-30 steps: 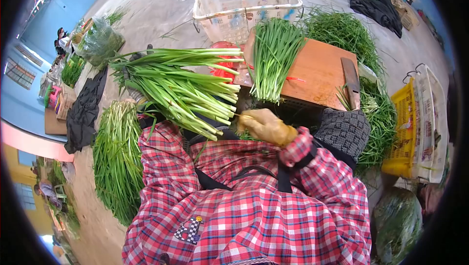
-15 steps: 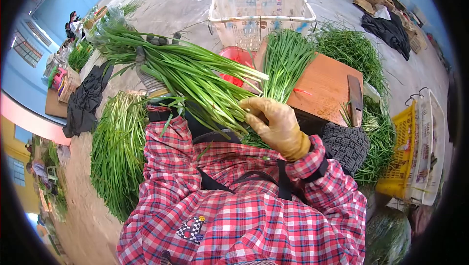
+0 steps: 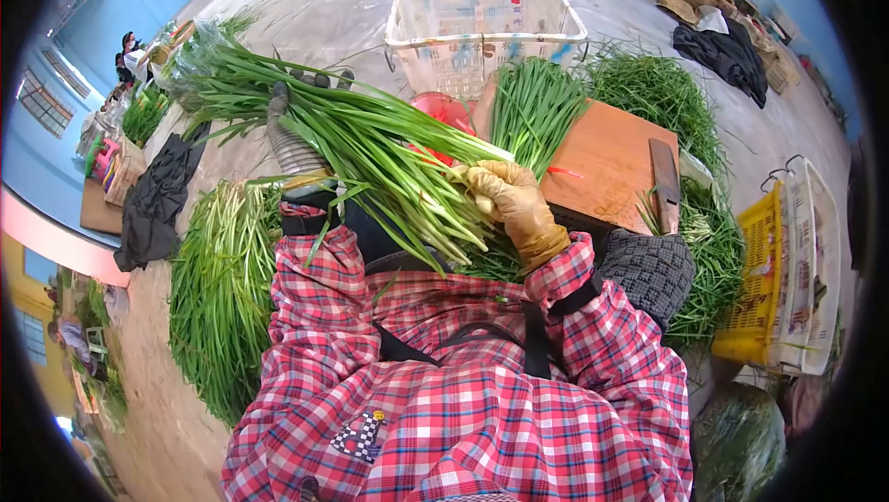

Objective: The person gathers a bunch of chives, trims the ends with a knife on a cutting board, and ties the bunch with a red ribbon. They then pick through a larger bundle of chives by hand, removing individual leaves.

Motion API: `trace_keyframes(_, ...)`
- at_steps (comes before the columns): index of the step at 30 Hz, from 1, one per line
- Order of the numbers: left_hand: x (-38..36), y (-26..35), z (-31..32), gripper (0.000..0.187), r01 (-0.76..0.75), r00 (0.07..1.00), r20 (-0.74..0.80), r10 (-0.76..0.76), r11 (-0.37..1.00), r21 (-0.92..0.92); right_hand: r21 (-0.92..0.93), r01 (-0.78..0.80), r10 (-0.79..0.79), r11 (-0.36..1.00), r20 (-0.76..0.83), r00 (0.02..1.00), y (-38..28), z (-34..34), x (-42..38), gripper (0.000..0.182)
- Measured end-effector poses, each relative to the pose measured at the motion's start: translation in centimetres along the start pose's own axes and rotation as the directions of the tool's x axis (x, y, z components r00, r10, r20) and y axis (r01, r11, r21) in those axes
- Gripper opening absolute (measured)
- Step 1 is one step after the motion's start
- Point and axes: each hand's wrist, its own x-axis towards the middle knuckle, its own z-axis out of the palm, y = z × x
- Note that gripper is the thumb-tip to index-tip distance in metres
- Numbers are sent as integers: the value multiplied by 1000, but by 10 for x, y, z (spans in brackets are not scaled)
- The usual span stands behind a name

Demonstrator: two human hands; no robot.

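A loose bunch of garlic chives (image 3: 370,145) lies across my lap, green leaves to the upper left and pale stem ends to the right. My left hand (image 3: 294,118), in a dark grey glove, is wrapped around its leafy part; the leaves cover much of the palm. At the pale ends, my right hand (image 3: 514,201) in a yellowish rubber glove has its fingers bent and closed on some stems. Just beyond it, another bundle of chives (image 3: 535,113) lies on a brown wooden board (image 3: 607,164). A flat-bladed tool (image 3: 664,185) rests on the board's right edge.
Chives are heaped on the floor at left (image 3: 218,289) and behind the board (image 3: 653,99). A white plastic crate (image 3: 486,43) stands ahead, with a red basin (image 3: 440,108) before it. Yellow (image 3: 755,270) and white crates stand at right. A person (image 3: 128,53) is far left.
My right hand has shifted slightly up and left, and its fingers have closed in on the pale stem ends. The bunch is fanned out a little more there. My left hand keeps its hold.
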Motion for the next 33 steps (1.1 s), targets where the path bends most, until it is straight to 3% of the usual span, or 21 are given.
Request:
trace_keyframes(2,3,-4,-1,16,-21,987,-156,27,999,44,-25,47,-47,999,11,999,-4,-7,-4,27)
trace_keyframes(3,7,-4,-8,16,-23,987,-155,30,999,42,-49,95,-94,994,26,995,-6,-10,-5,29)
trace_keyframes(5,14,-1,-25,18,107,991,-84,-107,994,6,-68,121,-117,990,54,992,-7,-20,-10,30)
trace_keyframes(7,15,1,-28,20,131,991,-14,-132,989,-67,23,161,-161,987,26,987,-9,-36,-18,28)
trace_keyframes(9,14,6,-27,22,-12,987,-158,19,999,47,-143,147,-140,979,55,989,-23,-51,-38,34)
trace_keyframes(11,15,10,-22,22,-58,985,-160,68,996,64,-386,32,27,922,145,989,-36,-80,-62,39)
trace_keyframes(13,14,15,-23,23,-151,972,-168,166,983,102,-628,-167,224,760,12,975,-27,-118,-81,38)
trace_keyframes(15,22,23,-36,25,-145,981,-112,159,981,126,-974,-156,186,162,-125,975,-10,-144,-99,33)
trace_keyframes(16,21,26,-30,22,-131,971,-181,159,979,158,-997,-55,29,-50,-56,998,-10,-128,-102,31)
trace_keyframes(18,18,25,-18,23,-94,954,-266,138,981,172,-979,-43,-87,199,-62,994,-29,-72,-89,32)
trace_keyframes(19,15,22,-16,23,-86,955,-267,131,981,176,-977,13,-157,214,-22,987,-36,-42,-80,34)
trace_keyframes(21,15,18,-10,26,-96,952,-267,148,976,198,-956,266,-354,120,209,911,-35,-1,-59,43)
trace_keyframes(23,16,13,-8,29,-113,954,-246,173,964,239,-938,344,-474,-31,317,821,-23,21,-31,43)
trace_keyframes(26,12,13,-9,24,-77,964,-234,126,975,207,-907,416,-437,-71,403,804,-6,17,-2,34)
trace_keyframes(28,13,16,-11,23,-96,957,-249,148,973,210,-868,475,-570,144,320,757,-2,12,2,23)
trace_keyframes(29,11,18,-14,21,-106,950,-266,161,972,210,-866,478,-565,145,324,758,-3,10,0,23)
trace_keyframes(31,11,20,-21,19,-101,958,-242,155,970,223,-613,374,-407,696,93,909,-14,9,-8,20)
trace_keyframes(32,10,20,-24,18,-90,961,-244,132,980,176,-420,191,-179,887,69,981,-23,4,-11,20)
trace_keyframes(33,9,21,-25,18,-81,963,-244,110,989,128,-420,192,-180,887,67,981,-31,-3,-17,20)
